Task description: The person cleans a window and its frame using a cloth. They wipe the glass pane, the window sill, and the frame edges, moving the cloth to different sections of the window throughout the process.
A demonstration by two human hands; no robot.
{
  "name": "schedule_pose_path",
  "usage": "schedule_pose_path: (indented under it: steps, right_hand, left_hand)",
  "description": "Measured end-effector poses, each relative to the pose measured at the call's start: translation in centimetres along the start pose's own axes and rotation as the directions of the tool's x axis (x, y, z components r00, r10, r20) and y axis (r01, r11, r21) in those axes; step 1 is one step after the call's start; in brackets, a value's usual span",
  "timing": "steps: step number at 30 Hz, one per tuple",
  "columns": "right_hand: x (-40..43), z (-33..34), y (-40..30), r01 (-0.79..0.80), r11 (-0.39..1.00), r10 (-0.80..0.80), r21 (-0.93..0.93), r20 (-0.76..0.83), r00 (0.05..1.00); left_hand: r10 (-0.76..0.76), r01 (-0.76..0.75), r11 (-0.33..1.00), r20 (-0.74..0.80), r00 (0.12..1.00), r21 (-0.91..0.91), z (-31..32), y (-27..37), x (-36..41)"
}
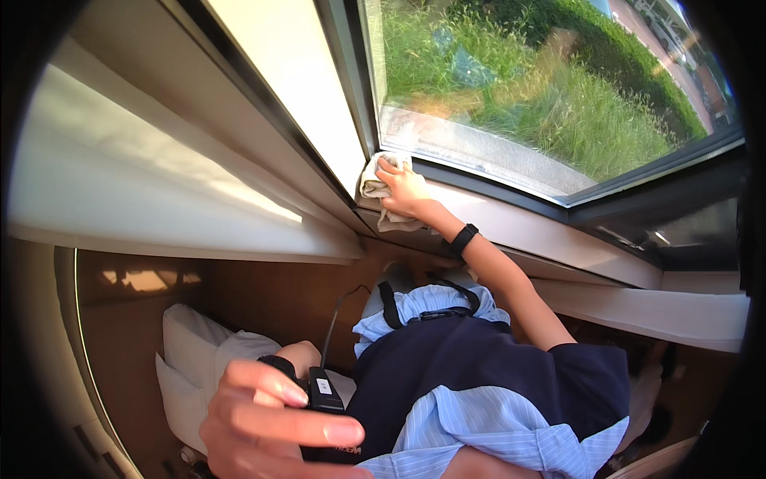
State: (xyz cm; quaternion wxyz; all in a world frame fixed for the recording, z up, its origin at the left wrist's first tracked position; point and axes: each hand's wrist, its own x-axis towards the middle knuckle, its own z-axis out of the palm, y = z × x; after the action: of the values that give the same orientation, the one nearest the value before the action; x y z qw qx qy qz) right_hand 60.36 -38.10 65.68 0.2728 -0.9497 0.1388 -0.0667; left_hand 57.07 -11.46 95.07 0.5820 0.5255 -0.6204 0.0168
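Note:
My right hand (402, 188) presses a folded off-white cloth (376, 184) into the lower left corner of the window frame (497, 187), on the pale sill. Its fingers are spread over the cloth, and part of the cloth hangs below the palm. A black band is on that wrist. Close to the camera at the lower left, my left hand (269, 419) has its fingers apart and slightly bent, with nothing seen in them. Just beyond its fingertips is a black device (325, 389) with a cable; whether they touch cannot be told.
A white curtain (149, 179) hangs at the left. The window pane (508, 90) shows grass and a hedge outside. The pale sill (538, 230) runs right towards a dark panel (682, 227). White cushions (197, 359) lie at lower left.

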Motion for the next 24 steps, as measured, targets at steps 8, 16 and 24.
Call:
schedule_pose_path:
  steps: [8,16,24]
  right_hand:
    - [-1.7,-1.9,-0.8,-0.195,0.855,0.062,0.480,0.279,0.958]
    - [-6.8,-7.1,-0.7,-0.280,-0.526,-0.038,0.803,0.307,0.951]
    - [-8.5,-8.0,-0.7,-0.082,-0.467,0.137,0.880,0.164,0.977]
  left_hand:
    - [-0.707,0.613,0.682,-0.143,0.693,-0.398,2.1,-12.6,-3.7]
    - [-0.915,0.798,0.248,0.138,0.379,-0.550,6.5,-21.0,-9.9]
    - [-0.666,0.783,0.090,0.548,0.506,-0.615,10.6,-24.1,-10.0]
